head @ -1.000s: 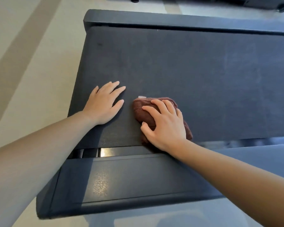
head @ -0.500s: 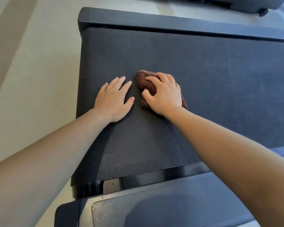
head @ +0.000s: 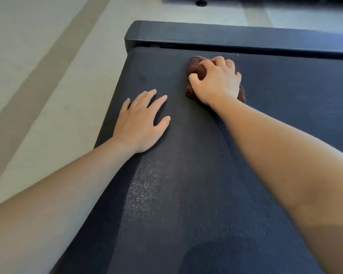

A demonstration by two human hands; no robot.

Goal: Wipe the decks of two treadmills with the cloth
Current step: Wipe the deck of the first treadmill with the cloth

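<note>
Pale floor (head: pixel 40 80) fills the left of the head view; a dark treadmill deck (head: pixel 186 194) takes up the rest, its long axis running across the frame to the right. A raised dark frame rail (head: pixel 236 37) bounds the belt's far side, just beyond the cloth.

Both bare forearms reach forward over the belt. The brown cloth (head: pixel 196 70) sits bunched on the belt near the far rail, almost wholly under the right hand (head: pixel 216 82); only its left edge and a corner by the wrist show.

Right hand: fingers curled, thumb tucked against the fabric, clenched on the cloth and pressing it to the belt. Left hand (head: pixel 139 123): flat, fingers spread, palm down on the belt near the left edge, holding nothing; judged a brace. It lies nearer the person than the right hand and well apart from the cloth.

Judgement: unwiped belt extends rightward, so the next stroke likely runs that way along the rail. A second treadmill is not identifiable here.
</note>
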